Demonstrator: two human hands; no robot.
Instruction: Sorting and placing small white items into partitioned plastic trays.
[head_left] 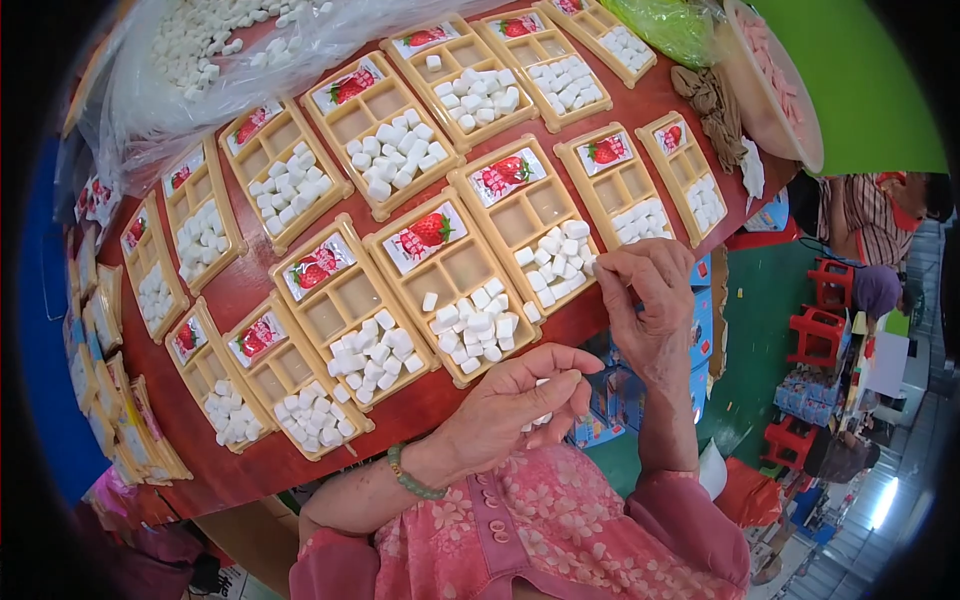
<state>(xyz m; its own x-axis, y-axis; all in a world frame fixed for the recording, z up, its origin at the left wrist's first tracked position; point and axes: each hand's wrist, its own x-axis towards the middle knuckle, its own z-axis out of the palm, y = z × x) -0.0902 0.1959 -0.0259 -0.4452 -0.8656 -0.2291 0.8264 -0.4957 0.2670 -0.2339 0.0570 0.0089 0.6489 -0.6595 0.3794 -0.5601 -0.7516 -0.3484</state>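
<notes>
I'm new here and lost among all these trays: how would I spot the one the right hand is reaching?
Start at the red table and follow its near edge to the right hand. Its fingertips meet a tan tray. Unlike its neighbours, that tray's white cubes lie directly under the fingers.

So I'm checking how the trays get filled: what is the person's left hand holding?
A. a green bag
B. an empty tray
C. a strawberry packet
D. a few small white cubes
D: the left hand is cupped, palm up, at the table edge, with small white cubes showing between its fingers, like those piled in the tan trays.
</notes>
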